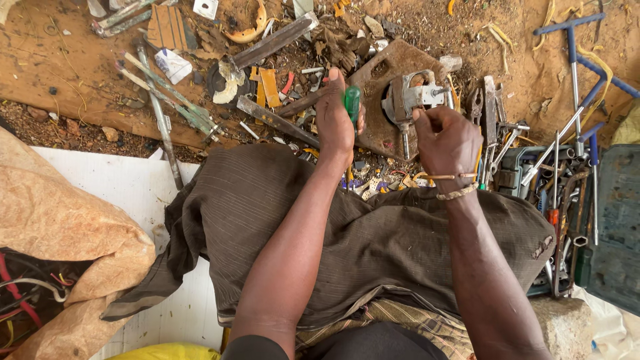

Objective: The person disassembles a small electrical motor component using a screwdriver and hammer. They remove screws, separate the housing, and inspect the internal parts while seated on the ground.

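1. Far left: tan sack [60,227] with red and white wires [20,293] spilling under it, on a white sheet [133,193]. Well apart from the hands; low snag risk.
2. Ground ahead-left: loose metal rods [163,100], flat bars [273,41], scrap on dirt. Anything small that drops likely vanishes in this clutter.
3. Left hand [337,123] is closed around a green-handled screwdriver [351,103], thumb up, shaft hidden behind the hand. Tip position cannot be told; if it slips off a screw it may jab the other hand, which sits near.
4. Centre: grey metal motor-like part [408,100] sits on a brown plate [387,73], just beyond both hands. Nothing clamps it, so it could roll or shift under pressure.
5. Right hand [447,140] is curled, fingertips pinching something small near the part; what it pinches cannot be told. Likely easy to lose.
6. Right: pliers [475,103], spanners [567,193] and blue-handled wrench [573,60] piled beside a dark case [617,227]. Sharp edges close to the right wrist.
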`<action>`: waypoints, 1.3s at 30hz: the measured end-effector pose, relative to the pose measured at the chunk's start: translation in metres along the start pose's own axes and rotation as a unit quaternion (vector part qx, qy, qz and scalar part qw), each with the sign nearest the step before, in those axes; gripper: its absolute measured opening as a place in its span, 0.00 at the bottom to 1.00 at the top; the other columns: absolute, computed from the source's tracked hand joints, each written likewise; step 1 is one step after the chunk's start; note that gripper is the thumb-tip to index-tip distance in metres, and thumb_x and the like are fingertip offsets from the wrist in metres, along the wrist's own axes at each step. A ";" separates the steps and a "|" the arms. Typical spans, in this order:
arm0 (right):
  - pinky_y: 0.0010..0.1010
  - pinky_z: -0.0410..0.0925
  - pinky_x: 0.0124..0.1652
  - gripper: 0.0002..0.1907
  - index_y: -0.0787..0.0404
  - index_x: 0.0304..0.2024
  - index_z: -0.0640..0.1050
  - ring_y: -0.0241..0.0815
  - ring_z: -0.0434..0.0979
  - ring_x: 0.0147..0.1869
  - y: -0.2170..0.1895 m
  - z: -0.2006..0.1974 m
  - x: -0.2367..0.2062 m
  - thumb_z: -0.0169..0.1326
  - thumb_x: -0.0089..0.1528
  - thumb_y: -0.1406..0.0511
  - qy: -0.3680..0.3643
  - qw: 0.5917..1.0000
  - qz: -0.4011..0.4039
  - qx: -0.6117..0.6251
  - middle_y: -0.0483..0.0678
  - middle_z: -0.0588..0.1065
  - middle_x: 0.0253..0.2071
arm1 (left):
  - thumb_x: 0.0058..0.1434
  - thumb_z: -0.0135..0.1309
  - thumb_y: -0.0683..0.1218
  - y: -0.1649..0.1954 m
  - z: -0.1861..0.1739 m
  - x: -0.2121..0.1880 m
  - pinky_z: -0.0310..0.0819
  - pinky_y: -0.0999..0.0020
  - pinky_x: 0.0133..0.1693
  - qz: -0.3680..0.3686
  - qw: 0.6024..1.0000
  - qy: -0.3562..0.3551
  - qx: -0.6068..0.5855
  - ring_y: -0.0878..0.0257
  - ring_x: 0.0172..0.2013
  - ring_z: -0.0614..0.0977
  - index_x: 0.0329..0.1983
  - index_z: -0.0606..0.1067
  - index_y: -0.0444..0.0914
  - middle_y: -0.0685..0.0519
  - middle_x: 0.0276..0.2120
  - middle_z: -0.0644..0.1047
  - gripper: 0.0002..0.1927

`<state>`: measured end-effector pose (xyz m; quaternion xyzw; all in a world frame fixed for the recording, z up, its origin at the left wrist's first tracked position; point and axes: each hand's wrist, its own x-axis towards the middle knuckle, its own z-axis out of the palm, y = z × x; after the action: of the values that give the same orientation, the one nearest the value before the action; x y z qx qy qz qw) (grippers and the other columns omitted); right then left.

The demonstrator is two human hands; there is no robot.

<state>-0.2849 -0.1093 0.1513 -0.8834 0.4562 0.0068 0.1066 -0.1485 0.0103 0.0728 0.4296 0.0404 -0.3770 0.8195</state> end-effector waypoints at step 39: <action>0.30 0.76 0.32 0.02 0.62 0.38 0.80 0.38 0.82 0.34 0.018 0.042 0.001 0.59 0.67 0.70 0.138 0.980 -0.063 0.132 0.49 0.81 0.36 | 0.69 0.35 0.73 0.002 0.000 -0.001 0.62 0.69 0.19 0.011 1.000 -0.005 0.027 0.69 0.16 0.67 0.21 0.66 0.45 0.59 0.15 0.64 0.34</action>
<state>-0.2953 -0.1120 0.1070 -0.8809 0.4070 -0.1825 0.1580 -0.1478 0.0121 0.0749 0.4499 0.0216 -0.3707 0.8122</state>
